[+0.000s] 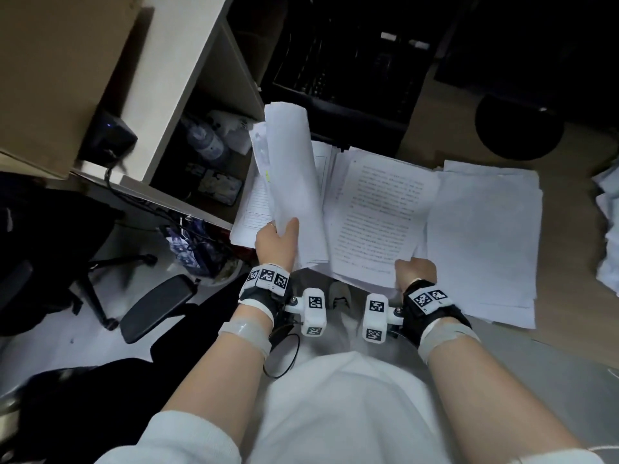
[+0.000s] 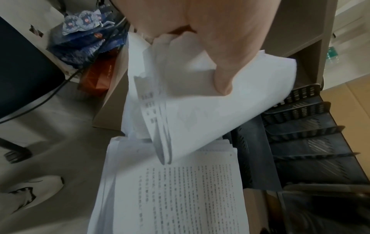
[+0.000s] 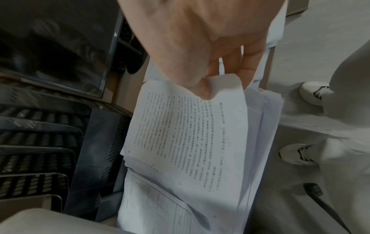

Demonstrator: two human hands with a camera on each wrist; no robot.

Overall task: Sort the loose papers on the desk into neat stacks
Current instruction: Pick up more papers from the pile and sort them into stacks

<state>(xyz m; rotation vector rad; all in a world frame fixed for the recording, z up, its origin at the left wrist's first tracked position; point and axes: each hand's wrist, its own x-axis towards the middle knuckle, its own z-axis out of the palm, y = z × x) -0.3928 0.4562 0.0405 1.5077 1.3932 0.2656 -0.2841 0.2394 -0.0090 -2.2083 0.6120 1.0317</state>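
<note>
My left hand pinches a bundle of white sheets by the near edge, thumb on top, and the bundle stands lifted and curled above the desk; the left wrist view shows that bundle bent over under my thumb. My right hand grips the near edge of a thick printed stack, its top page covered in text; in the right wrist view my thumb presses on that printed page. A form sheet lies under the lifted bundle. More blank papers lie spread to the right.
A black mesh file tray stands behind the stacks on the wooden desk. Crumpled papers lie at the far right. A dark round object sits at the back. A shelf unit and office chair stand left.
</note>
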